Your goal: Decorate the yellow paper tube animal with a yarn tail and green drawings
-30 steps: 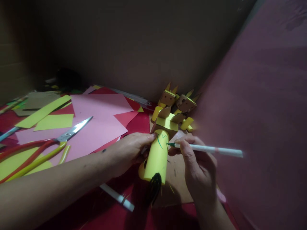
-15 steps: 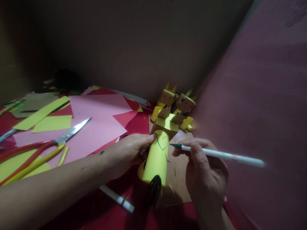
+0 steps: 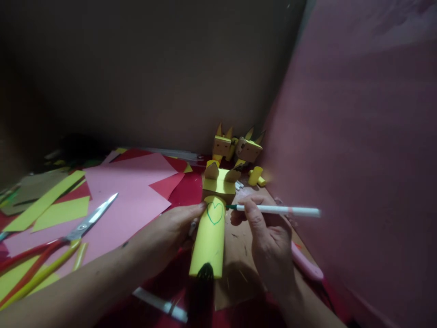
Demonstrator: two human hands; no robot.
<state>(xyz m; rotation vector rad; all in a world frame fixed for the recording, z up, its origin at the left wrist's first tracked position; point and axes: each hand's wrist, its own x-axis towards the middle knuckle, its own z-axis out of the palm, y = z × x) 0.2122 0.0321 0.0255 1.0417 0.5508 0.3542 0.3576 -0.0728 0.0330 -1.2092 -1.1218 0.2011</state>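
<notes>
A paper-and-cardboard animal figure (image 3: 208,241) has a yellow tube body, a boxy head with upright ears, and a black tuft at its near end. A green heart outline (image 3: 214,213) is drawn on top of the tube. My left hand (image 3: 182,221) grips the figure's left side, its thumb by the heart and its other fingers partly hidden underneath. Pinched in my right hand (image 3: 266,228) is a white felt-tip pen (image 3: 287,210), its green tip close to the tube's right edge near the head; I cannot tell whether it touches.
Scissors (image 3: 82,228) with red and yellow handles lie on pink paper (image 3: 129,187) at left, among yellow strips (image 3: 48,200). Two similar figures (image 3: 221,143) stand behind, near the walls. Cardboard (image 3: 235,282) lies below the figure, and a white strip (image 3: 160,304) in front.
The view has shifted, so the scene sits further left. The figure has turned straighter, and the pen is more level, its tip still beside the tube. Both hands keep their holds.
</notes>
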